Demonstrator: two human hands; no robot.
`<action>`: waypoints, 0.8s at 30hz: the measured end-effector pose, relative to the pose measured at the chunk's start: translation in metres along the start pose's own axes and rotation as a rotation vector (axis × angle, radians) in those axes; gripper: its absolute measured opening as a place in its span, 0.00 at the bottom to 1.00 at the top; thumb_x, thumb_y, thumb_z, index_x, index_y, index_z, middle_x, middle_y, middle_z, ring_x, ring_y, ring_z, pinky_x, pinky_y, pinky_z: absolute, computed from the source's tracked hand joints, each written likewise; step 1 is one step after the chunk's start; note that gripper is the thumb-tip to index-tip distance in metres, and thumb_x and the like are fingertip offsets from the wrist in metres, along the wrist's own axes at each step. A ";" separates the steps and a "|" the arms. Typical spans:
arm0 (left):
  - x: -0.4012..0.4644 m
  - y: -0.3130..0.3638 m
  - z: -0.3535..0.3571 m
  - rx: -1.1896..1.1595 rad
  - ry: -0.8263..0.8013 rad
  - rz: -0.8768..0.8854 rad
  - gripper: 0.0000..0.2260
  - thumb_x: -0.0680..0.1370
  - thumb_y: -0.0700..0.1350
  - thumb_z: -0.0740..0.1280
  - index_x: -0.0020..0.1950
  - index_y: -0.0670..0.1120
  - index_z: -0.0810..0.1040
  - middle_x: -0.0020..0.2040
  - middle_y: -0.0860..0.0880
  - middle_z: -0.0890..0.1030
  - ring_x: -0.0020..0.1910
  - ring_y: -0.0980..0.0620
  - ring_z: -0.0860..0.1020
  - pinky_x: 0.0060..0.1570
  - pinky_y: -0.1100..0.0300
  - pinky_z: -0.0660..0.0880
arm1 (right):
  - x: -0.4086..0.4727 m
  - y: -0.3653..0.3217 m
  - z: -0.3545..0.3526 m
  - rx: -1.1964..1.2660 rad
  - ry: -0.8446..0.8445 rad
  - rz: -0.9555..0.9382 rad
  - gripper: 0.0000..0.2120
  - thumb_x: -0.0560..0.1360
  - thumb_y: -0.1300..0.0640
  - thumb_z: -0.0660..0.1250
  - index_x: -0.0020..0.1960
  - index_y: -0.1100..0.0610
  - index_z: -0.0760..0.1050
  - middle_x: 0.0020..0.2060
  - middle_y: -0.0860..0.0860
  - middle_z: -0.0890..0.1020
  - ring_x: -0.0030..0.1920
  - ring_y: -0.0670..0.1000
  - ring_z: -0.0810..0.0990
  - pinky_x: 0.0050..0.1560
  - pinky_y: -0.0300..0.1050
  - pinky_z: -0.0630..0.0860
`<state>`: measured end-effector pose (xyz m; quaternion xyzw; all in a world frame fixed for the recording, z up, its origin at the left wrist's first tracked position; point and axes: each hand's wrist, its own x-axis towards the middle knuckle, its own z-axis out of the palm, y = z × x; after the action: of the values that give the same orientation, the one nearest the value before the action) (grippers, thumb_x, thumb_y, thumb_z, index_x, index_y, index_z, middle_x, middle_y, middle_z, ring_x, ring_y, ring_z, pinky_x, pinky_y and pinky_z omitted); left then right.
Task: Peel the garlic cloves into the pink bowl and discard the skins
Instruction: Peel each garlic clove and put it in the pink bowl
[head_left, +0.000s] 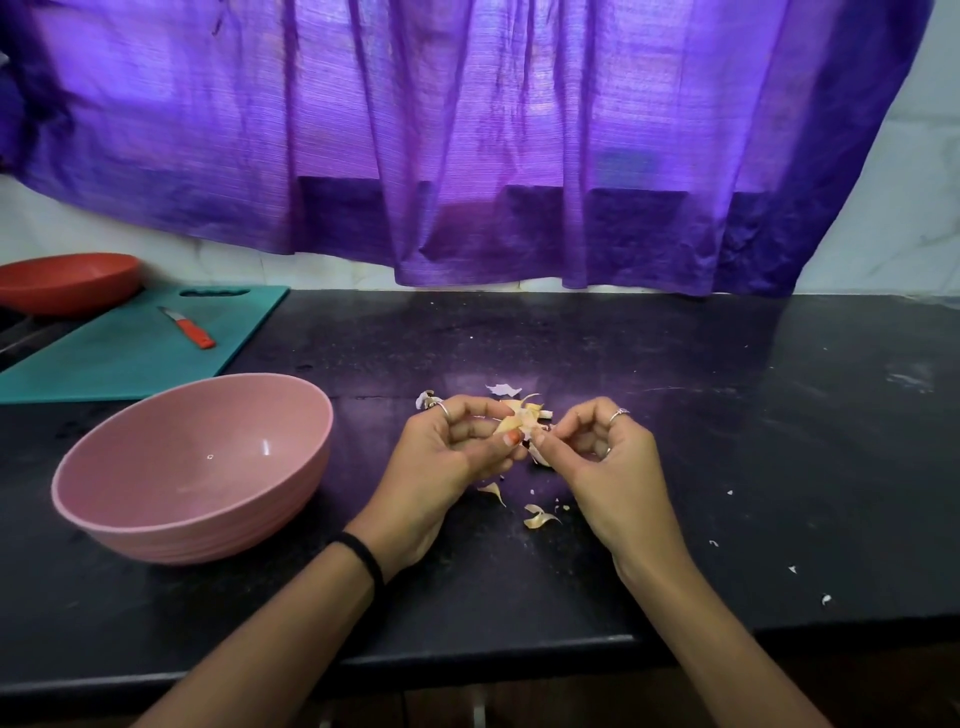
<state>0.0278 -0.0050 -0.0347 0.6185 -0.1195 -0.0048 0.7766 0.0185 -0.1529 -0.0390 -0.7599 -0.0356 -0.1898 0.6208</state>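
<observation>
Both hands pinching one garlic clove (519, 422), left hand (457, 447), right hand (597, 452), skins (540, 517) on tabletop (727, 467), pink bowl (156, 519) beside.

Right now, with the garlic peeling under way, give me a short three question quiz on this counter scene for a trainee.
1. True or false: the round pink plastic bowl already holds peeled cloves.
2. Which lies on the teal plastic cutting board?
A. small orange-handled knife
B. a metal spoon
C. a whole garlic bulb
3. Fill in: the loose papery garlic skins lie on the black stone ____.

Key
1. False: the bowl looks empty; the left hand and right hand both pinch the partly peeled garlic clove.
2. A.
3. Countertop.
</observation>
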 end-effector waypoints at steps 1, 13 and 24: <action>0.000 0.000 0.000 -0.003 -0.004 0.000 0.08 0.73 0.32 0.69 0.50 0.41 0.78 0.38 0.45 0.83 0.38 0.53 0.82 0.40 0.65 0.79 | 0.000 0.001 0.000 -0.020 -0.002 -0.009 0.12 0.72 0.66 0.72 0.37 0.52 0.75 0.34 0.53 0.84 0.39 0.55 0.84 0.45 0.54 0.79; -0.001 0.001 0.002 0.038 -0.024 0.045 0.09 0.71 0.31 0.71 0.46 0.42 0.80 0.39 0.49 0.83 0.37 0.55 0.81 0.39 0.64 0.78 | -0.001 -0.001 0.002 -0.046 -0.035 -0.034 0.07 0.72 0.62 0.72 0.40 0.51 0.82 0.36 0.48 0.85 0.41 0.53 0.83 0.47 0.50 0.80; 0.000 -0.003 0.003 0.084 -0.022 0.054 0.07 0.73 0.32 0.69 0.43 0.44 0.80 0.38 0.52 0.84 0.43 0.51 0.80 0.45 0.58 0.76 | 0.002 0.005 0.001 -0.053 -0.016 0.009 0.05 0.72 0.62 0.73 0.41 0.53 0.82 0.35 0.51 0.85 0.39 0.50 0.85 0.48 0.52 0.81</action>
<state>0.0273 -0.0083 -0.0372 0.6469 -0.1450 0.0145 0.7485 0.0215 -0.1537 -0.0427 -0.7778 -0.0319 -0.1818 0.6009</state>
